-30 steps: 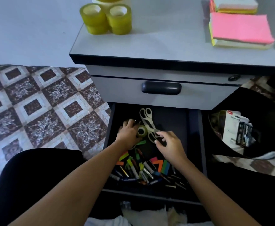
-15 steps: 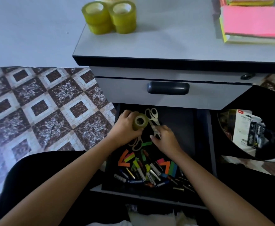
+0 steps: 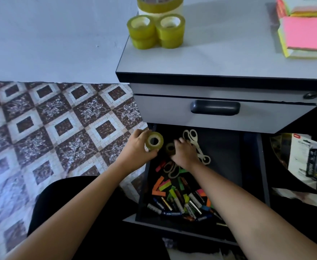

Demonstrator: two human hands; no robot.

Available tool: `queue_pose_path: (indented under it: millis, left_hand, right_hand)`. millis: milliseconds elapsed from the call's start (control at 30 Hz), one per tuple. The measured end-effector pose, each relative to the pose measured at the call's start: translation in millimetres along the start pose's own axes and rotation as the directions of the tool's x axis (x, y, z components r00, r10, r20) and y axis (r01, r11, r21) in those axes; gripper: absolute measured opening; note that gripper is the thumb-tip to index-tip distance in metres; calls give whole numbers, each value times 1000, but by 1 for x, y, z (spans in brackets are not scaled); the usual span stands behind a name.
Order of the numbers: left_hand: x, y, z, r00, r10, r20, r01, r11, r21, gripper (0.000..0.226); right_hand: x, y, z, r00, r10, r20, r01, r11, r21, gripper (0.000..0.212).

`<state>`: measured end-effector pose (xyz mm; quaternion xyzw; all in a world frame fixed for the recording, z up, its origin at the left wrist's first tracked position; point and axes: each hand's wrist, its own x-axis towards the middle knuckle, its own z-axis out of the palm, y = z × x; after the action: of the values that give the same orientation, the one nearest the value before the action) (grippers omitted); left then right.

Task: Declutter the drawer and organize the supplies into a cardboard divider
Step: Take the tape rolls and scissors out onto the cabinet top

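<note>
**One roll in hand, another under the fingers**

The person leans over the open lower drawer (image 3: 262, 166) of a grey cabinet, both bare arms reaching in. The left hand (image 3: 138, 148) grips a small clear tape roll (image 3: 154, 141) at the drawer's far left corner. Its fingers (image 3: 140, 132) curl over the top of the roll and the thumb comes up from below, so the roll is clamped upright with its hole facing the camera, lifted just above the drawer's left wall.

Just beside it, the right hand (image 3: 184, 153) lies palm down inside the drawer. Its fingertips reach a second tape roll (image 3: 169, 147), darker in the shadow, and seem to touch its rim. They are smeared by motion, so I cannot tell whether they pinch it or only rest against it.

White-handled scissors (image 3: 192, 136) lie behind and partly under the right hand, and another pair of scissors (image 3: 169, 168) sits by the wrist. Nearer the drawer front there is a jumble of bright sticky flags (image 3: 158, 186) with batteries and markers (image 3: 180, 205) touching and overlapping.

The upper drawer is shut, its dark handle (image 3: 215, 107) facing out. On the cabinet top (image 3: 219, 57) stand large yellowish tape rolls (image 3: 155, 31) at the left, with sticky note pads (image 3: 308, 34) stacked well apart at the right. To the right of the drawer a round black bin (image 3: 275, 158) holds stapler packaging (image 3: 304, 162). The patterned tile floor (image 3: 50, 128) spreads out on the left.
</note>
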<state>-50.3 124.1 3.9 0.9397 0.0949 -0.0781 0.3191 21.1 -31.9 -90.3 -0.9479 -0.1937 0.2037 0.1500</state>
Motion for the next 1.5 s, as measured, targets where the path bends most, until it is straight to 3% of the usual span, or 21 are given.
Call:
queue_pose_path:
  millis: [133,333,467,633,800,1167,1300,1400,1500]
  left_hand:
    - [-9,7,-9,999,5,-32,-5,1000,-15,65]
    - [-33,28,-41,976,140,-166,-148,988,-40,63]
    - [-39,53,-74,929,219,-299,-256,963,-89,66]
    - [-23,96,-128,823,273,-498,-360,929,-87,65]
    - [20,129,-172,760,275,-589,-335,942,8,65]
    - [72,127,-183,885,141,-445,-145,989,24,61]
    - [67,128,-182,892,143,-429,-138,990,42,65]
    - [50,131,-176,839,183,-512,-185,982,47,61]
    - [18,136,-153,740,322,-591,-335,938,92,46]
  right_hand:
    - [-21,0,-17,999,7,-41,2,975,224,63]
    - [-93,-2,-90,967,-109,-231,201,882,425,66]
    - [-116,-21,-153,897,-154,-414,334,849,408,64]
    - [-106,-47,-223,719,-196,-667,503,808,305,60]
    - [-65,-72,-274,703,-165,-692,437,868,237,62]
    - [-5,-88,-280,800,-149,-581,305,935,180,57]
    - [-18,-85,-281,806,-154,-572,323,924,207,70]
    - [-44,-77,-278,775,-156,-612,370,898,239,70]
    - [-83,-61,-261,717,-189,-671,445,865,233,58]
